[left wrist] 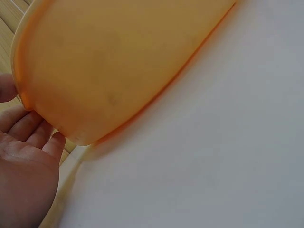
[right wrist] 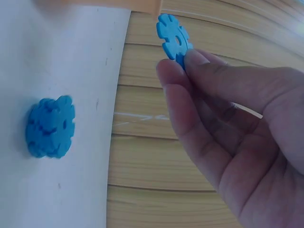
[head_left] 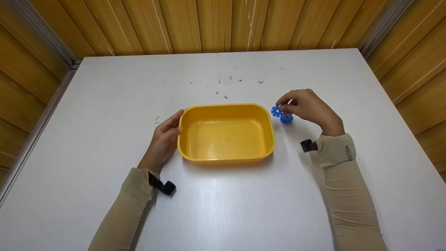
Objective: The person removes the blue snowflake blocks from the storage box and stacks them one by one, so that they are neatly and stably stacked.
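A yellow plastic tub [head_left: 226,161] with rounded corners sits at the middle of the white table, nothing inside it. My left hand [head_left: 167,136] holds its left end, thumb at the rim and fingers along the outer wall; the left wrist view shows the fingers against that wall [left wrist: 95,85]. Between thumb and fingertips, my right hand [head_left: 308,106] pinches a blue notched plastic disc [head_left: 276,111] with a hole in its middle, just right of the tub. Below this hand, a small stack of similar blue discs [right wrist: 50,127] lies on the table.
The white table [head_left: 244,205] has dark scuff marks [head_left: 225,97] beyond the tub. Yellow wood-look panels [head_left: 216,28] stand behind it and at both sides. Each wrist carries a small black camera [head_left: 169,188].
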`<state>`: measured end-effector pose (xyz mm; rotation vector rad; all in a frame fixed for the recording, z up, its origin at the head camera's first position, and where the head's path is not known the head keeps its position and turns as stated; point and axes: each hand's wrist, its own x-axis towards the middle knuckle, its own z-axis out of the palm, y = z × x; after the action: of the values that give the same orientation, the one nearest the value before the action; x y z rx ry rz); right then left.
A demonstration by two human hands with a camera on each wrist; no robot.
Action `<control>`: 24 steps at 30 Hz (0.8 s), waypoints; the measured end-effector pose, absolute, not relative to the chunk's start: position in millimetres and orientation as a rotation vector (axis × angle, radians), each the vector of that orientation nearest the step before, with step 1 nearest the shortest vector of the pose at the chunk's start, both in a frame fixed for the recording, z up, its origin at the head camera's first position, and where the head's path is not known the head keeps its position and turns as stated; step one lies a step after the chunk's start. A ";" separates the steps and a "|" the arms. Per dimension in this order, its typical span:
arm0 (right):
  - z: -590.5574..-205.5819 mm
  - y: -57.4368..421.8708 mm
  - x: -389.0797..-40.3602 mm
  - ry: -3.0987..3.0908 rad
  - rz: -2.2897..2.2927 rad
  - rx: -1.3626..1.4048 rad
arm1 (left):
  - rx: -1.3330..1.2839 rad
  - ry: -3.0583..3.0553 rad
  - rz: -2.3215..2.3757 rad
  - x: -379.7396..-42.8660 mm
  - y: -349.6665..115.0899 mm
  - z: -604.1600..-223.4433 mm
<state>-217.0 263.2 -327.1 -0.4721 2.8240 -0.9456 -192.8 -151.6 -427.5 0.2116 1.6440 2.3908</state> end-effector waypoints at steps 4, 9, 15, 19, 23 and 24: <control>-333.4 272.8 -218.0 2.819 -0.920 -0.395 | 0.226 1.625 2.408 -191.1 -151.8 -427.5; -340.1 282.4 -222.0 2.799 -0.901 -0.322 | 0.205 1.620 2.415 -190.1 -151.6 -426.2; -345.9 291.8 -226.4 2.752 -0.926 -0.242 | 0.186 1.649 2.389 -190.9 -152.1 -425.1; -350.8 296.0 -229.2 2.739 -0.926 -0.218 | 0.186 1.659 2.390 -190.4 -151.7 -424.8; -356.3 298.2 -231.8 2.722 -0.920 -0.192 | 0.185 1.664 2.393 -190.4 -151.4 -425.2; -357.4 298.5 -232.2 2.720 -0.917 -0.187 | 0.188 1.666 2.389 -190.7 -151.4 -425.2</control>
<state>-232.2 298.5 -357.4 -0.1868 2.7199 -0.9174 -190.7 -151.4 -425.2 0.1879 1.6657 2.3895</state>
